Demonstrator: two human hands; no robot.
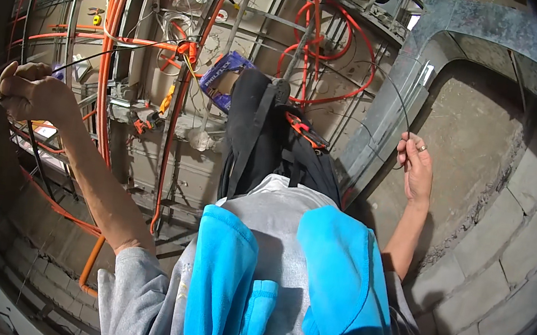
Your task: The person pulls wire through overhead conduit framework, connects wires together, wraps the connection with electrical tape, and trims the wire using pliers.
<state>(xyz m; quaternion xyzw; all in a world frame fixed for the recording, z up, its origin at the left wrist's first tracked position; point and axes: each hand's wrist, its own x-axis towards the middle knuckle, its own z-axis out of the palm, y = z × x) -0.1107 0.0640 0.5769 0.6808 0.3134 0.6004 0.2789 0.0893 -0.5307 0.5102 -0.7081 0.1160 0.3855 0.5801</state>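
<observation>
1. The left hand (pixel 33 92) is closed in a loose fist around a thin black cable (pixel 82 60), with one length trailing from the fist to the picture's left rim and another rising toward an orange fitting (pixel 188 49) among the studs. A firm but not crushing hold should let this hand check or release the cable smoothly.

2. The right hand (pixel 415 165) pinches a thin dark strand (pixel 402 102) between thumb and fingertips, the other fingers curled in. The strand arcs up and inward from the pinch; whether it is the same piece as the left hand's cable, I cannot tell.

3. The hands stand well apart, on either side of the body. Wide, gentle curves suit such springy-looking line; a tight bend at either grip could kink it.

4. Between the hands lie orange conduits (pixel 113 45), red conduit loops (pixel 366 41) and metal framing. The strand is best guided clear of the loops and of the galvanised channel (pixel 371 137), whose edges could scrape it.

5. Farther in, a purple-blue bag (pixel 224 82) lies by the legs, and a red-handled tool (pixel 304 130) sits at the trousers; slack could snag on either.
</observation>
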